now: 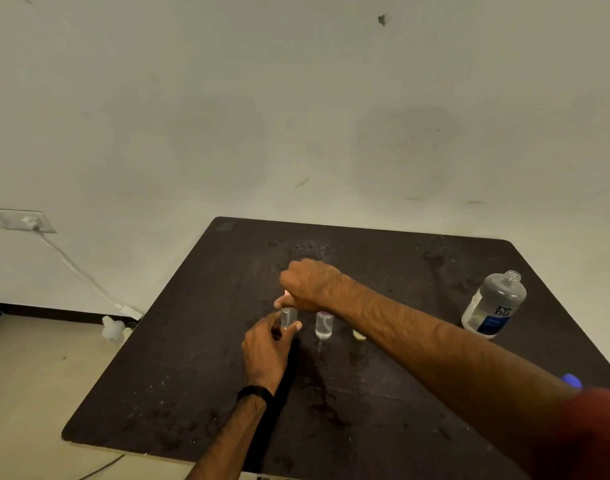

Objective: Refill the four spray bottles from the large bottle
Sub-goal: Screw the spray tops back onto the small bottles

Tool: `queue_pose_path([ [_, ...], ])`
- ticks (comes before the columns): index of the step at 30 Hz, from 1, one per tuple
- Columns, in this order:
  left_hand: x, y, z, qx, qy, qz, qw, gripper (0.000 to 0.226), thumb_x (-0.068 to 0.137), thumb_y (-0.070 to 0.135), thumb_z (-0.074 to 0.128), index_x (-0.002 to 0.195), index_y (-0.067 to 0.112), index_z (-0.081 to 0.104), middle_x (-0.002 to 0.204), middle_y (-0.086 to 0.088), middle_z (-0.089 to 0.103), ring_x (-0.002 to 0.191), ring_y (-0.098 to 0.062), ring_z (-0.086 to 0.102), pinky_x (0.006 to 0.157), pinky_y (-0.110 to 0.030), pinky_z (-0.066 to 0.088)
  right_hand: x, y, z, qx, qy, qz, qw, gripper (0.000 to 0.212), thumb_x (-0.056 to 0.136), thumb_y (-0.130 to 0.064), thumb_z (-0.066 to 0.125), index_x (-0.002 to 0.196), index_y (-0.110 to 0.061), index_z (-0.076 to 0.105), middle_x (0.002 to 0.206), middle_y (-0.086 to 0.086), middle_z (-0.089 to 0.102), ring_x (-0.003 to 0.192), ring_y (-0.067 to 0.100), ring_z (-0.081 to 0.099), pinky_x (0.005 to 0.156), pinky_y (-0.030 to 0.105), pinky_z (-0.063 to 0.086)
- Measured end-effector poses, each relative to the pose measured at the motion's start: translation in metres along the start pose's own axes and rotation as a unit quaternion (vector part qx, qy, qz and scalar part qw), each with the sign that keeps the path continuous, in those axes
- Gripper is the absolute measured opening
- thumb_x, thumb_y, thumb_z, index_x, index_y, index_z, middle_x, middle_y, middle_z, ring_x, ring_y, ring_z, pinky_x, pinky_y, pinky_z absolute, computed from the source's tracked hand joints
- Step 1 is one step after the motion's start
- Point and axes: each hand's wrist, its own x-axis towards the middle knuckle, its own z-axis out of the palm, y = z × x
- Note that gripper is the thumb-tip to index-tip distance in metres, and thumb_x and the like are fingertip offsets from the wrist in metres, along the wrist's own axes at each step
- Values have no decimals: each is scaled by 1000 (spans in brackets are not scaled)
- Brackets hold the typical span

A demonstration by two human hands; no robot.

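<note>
— Red sleeve [594, 431] cloth sits closest to us, at the worktop's near right corner, with a small blue blob just beyond it that we cannot identify.

— Our right hand [310, 284] reaches across to the middle of the worktop [179, 358], a dark, matte, scuffed board with rounded corners and wet-looking speckles. Its fingers are curled tight over the top of a small spray bottle [289, 318], with something pale pink showing under the fist.

— Our left hand [267, 351], with a black band [255, 393] at the wrist, steadies that same clear, slim bottle; thumb and forefinger pinch its body from the sides.

— Just beside it, toward the right edge, stands a second spray bottle [324, 325], transparent and cylindrical, holding clear liquid. A small pale rounded piece [359, 336] lies near it; we cannot tell what it is.

— Well apart, near the right edge, the large bottle [493, 304] stands uncapped, its threaded neck bare. It is translucent plastic, broad-shouldered, and its white and blue label reads "renu".

— Off the worktop, a white cable [75, 268] runs from a wall socket down to the floor.
</note>
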Motion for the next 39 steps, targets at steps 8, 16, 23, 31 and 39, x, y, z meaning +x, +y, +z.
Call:
queue_pose_path([
  [8,0,0,1,-10,1,5,1000,18,84,44,76,91,29,71,77,11,66,72,-5,62,63,-19,45,4,7,1,82,-26,-57,995,38,85,-22,70,120,-13,58,116,8,60,102,23,57,87,35,50],
  [16,0,1,0,12,3,3,1000,23,85,46,75,83,25,64,71,9,61,66,-5,58,59,-19,39,-2,0,0,-4,4,22,1000,58,92,-59,52,103,-3,63,94,14,62,85,28,62,78,41,55],
  [23,-2,4,-1,-11,-5,8,1000,17,85,46,75,94,34,68,78,13,66,73,0,61,61,-12,41,3,3,1,58,-37,-34,997,30,88,-15,65,118,-12,60,114,10,62,102,26,62,87,38,54],
  [31,-3,2,-1,-19,-4,2,1000,14,86,42,75,88,30,69,75,8,67,73,-6,63,67,-28,52,10,-3,23,29,57,-3,998,14,91,-12,60,104,-9,65,98,13,64,88,32,64,67,40,52],
  [39,-5,7,-1,-20,-5,15,1000,13,86,41,75,94,38,65,77,14,65,74,0,61,65,-18,43,13,6,36,18,91,-40,995,15,86,-12,65,100,-10,67,91,12,65,81,31,64,60,39,50],
])
